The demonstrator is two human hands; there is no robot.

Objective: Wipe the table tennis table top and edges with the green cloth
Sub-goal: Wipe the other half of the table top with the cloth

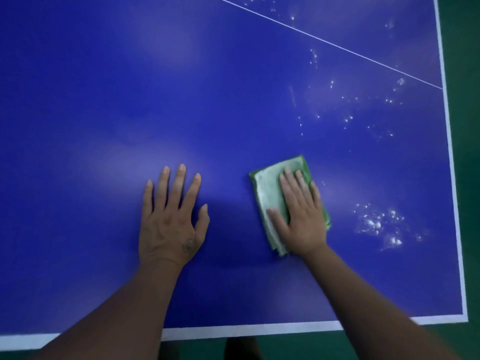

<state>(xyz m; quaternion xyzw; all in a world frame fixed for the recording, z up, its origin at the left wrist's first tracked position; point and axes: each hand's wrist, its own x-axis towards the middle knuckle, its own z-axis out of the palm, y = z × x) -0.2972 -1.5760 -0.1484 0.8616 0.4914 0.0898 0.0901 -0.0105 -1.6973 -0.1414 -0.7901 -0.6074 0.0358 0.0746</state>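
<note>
Pressing down on the green cloth (270,198), our right hand (301,216) lies flat with its fingers straight and close together and the thumb spread out to one side; it grips nothing, and palm and fingers simply bear on the fabric. The cloth is folded into a rough rectangle, pale on its upper face and brighter green at the edges; it lies on the blue desk (181,100) under this hand, showing beyond the fingertips and widely on the thumb side, with only a narrow strip on the little-finger side. Our left hand (168,219) rests flat on the bare desk on the thumb side of the right hand, apart from the cloth; its fingers are straight and fanned, and it holds nothing. On the little-finger side of the right hand, and further out past its fingertips, bright white specks (376,224) are scattered over the surface; we cannot tell what they are. A thin white line (324,41) crosses the desk well beyond the fingertips; a white border (452,178) runs down the little-finger side and turns a corner behind the wrists, where both forearms cross it; outside the border lies dark green floor (467,74).
</note>
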